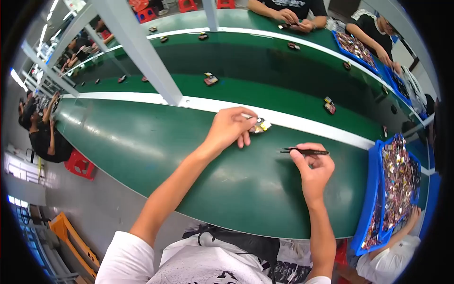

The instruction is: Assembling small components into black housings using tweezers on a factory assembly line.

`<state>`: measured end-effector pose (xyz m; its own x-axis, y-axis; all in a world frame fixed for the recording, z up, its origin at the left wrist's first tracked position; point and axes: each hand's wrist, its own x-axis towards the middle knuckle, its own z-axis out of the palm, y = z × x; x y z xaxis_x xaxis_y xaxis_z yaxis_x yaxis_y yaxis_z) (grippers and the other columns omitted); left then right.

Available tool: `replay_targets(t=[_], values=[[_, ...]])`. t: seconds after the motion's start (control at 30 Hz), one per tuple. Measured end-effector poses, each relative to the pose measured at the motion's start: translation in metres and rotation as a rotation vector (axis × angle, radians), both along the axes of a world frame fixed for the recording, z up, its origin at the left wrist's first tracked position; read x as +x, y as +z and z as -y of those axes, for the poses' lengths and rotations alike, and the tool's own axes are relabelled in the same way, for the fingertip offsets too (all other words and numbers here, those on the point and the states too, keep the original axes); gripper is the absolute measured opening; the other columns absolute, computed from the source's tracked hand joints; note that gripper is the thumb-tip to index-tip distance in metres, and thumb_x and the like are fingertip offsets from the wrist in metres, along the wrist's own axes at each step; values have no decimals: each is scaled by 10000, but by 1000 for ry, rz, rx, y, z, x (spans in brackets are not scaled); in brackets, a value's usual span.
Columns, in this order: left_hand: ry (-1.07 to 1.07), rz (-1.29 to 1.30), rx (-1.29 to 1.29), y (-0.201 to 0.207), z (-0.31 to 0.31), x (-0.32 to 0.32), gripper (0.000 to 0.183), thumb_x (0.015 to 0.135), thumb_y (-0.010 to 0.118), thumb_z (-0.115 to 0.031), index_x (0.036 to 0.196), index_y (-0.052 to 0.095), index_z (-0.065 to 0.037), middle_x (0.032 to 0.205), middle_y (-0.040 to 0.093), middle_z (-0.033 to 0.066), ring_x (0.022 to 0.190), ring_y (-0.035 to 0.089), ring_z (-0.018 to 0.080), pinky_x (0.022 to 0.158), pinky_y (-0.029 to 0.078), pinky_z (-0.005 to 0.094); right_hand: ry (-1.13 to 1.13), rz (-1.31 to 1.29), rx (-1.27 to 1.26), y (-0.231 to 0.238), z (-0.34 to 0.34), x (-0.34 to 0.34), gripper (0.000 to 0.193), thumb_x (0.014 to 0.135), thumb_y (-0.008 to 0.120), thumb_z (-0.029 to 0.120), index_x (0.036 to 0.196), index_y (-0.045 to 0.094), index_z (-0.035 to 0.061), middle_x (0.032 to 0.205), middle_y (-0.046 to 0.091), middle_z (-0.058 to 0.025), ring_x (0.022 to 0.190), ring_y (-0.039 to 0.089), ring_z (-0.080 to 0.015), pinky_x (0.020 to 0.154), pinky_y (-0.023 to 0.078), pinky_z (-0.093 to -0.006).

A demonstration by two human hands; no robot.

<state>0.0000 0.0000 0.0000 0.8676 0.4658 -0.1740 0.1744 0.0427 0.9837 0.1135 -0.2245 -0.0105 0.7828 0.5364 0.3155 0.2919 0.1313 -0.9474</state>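
Observation:
My left hand (228,127) is over the green worktop (137,137), close to the white rail at its far side. Its fingers pinch a small dark rounded piece (260,126) with yellow and silvery parts on it; the exact kind is too small to make out. To the right, my right hand (318,173) is closed around black tweezers (316,152). Their tips point left and stay apart from the piece.
Beyond the white rail (302,122), a green conveyor belt (265,94) carries several similar small pieces (211,79). A blue tray (373,199) heaped with tiny parts stands at the right. A white post (137,52) rises at left. Co-workers sit across the belt and at both sides.

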Motion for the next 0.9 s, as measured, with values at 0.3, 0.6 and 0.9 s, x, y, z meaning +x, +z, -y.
replay_targets(t=[0.3,0.6,0.9], values=[[-48,42,-178,-27,36,-17,277,1012,614,-100,1205,640,97,898,697,133,584,670,146,467,532,246,53,-278,32,-2,-7,-3,153,847,781,-47,965,684,-43,861,699,-46,603,513,-2,548,383,-169],[4,110,-167,-29,50,-15,232,1014,583,-41,1195,621,99,907,696,138,576,656,139,465,526,252,70,11,-50,-11,-4,-11,113,839,796,-41,904,704,-32,780,676,-17,529,459,5,477,317,-178],[7,126,-142,-31,55,-15,226,1013,573,-24,1199,610,100,907,688,129,579,649,129,467,523,247,36,88,-102,-16,-5,-12,124,828,809,-27,910,717,-22,722,671,7,489,432,14,450,286,-183]])
